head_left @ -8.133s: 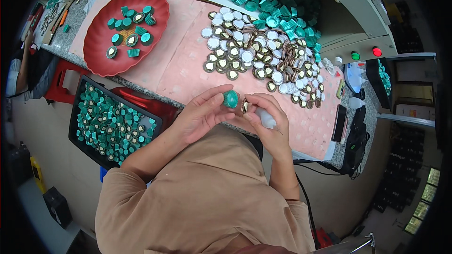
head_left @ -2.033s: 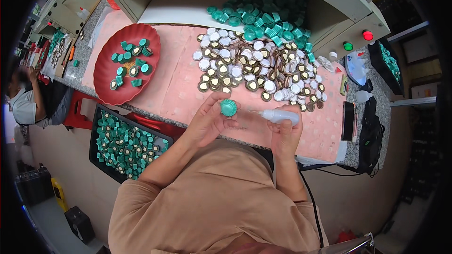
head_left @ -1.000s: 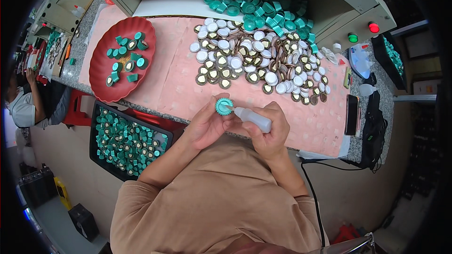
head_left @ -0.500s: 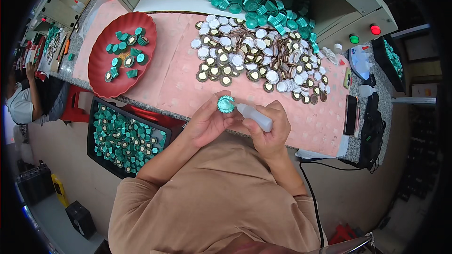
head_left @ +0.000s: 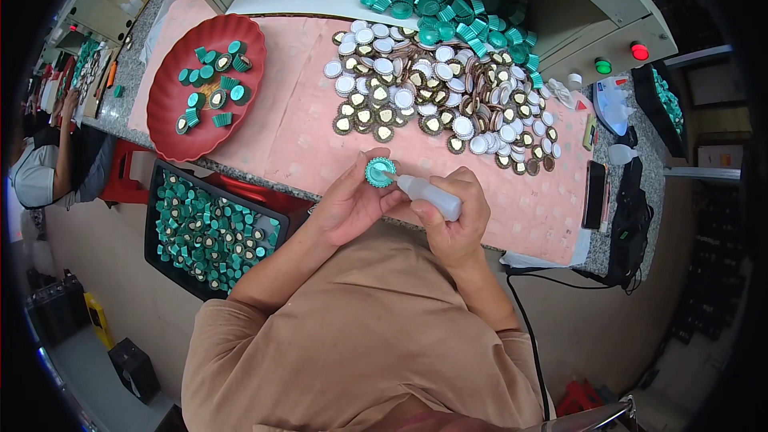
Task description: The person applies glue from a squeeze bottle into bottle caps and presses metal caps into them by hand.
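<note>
Left hand (head_left: 348, 208) pinching a green cap (head_left: 380, 171) above the pink mat's (head_left: 296, 128) near edge, right hand (head_left: 456, 220) clamped round a small squeeze bottle (head_left: 430, 195) (nozzle apparently inside the cap), risking overflow onto fingers from squeezing too hard.
</note>
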Demonstrator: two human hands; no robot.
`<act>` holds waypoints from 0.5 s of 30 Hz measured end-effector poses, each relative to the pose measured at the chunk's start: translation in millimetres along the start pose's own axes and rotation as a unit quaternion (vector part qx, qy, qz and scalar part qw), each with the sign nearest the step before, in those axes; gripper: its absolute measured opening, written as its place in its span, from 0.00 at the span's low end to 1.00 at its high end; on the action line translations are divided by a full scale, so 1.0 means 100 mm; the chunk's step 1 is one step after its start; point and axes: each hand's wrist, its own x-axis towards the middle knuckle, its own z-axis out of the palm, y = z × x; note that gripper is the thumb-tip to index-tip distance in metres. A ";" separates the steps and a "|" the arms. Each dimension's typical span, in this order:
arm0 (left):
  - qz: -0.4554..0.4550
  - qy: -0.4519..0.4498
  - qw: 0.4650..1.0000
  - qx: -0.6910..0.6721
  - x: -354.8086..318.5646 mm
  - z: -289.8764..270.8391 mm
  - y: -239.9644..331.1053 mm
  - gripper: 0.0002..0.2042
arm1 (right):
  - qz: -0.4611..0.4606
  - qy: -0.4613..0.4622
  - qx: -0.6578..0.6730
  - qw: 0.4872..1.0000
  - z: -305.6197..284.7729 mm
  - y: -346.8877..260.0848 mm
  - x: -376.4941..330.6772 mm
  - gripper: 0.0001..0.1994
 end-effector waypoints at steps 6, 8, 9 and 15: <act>0.005 0.037 0.999 0.024 -0.01 0.05 -0.02 0.17 | 0.006 -0.002 -0.001 1.000 0.01 0.00 0.00 0.16; 0.007 0.039 0.999 0.028 -0.01 0.06 -0.01 0.17 | 0.004 -0.003 -0.004 1.000 0.01 0.00 0.00 0.16; 0.006 0.038 0.999 0.027 -0.02 0.05 -0.01 0.17 | 0.005 -0.004 -0.004 1.000 0.01 0.00 0.00 0.16; 0.020 0.059 0.997 0.038 -0.02 0.09 -0.03 0.15 | 0.039 -0.027 0.009 0.999 -0.04 -0.05 0.00 0.15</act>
